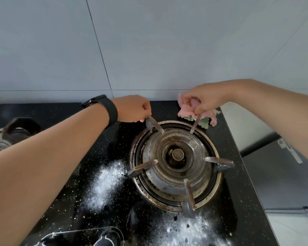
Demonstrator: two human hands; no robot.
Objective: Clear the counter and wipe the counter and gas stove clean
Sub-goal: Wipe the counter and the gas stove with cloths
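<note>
Along the bottom edge, two knobs [105, 237] are being shown only in part, and white powder [107, 181] is lying scattered over the black gas stove [238, 192]. Right of centre, the metal pan support [219, 163] is sitting round the burner [176, 155]. It is being judged rigid, fairly heavy and probably greasy, so a firm two-prong hold is being called for. Beyond, its far-left prong is being gripped by the curled fingers of the left hand [133, 109]. The far-right prong is being pinched by the right hand [201, 100], with a soft pink-and-green sponge [185, 110] bunched in its fingers.
</note>
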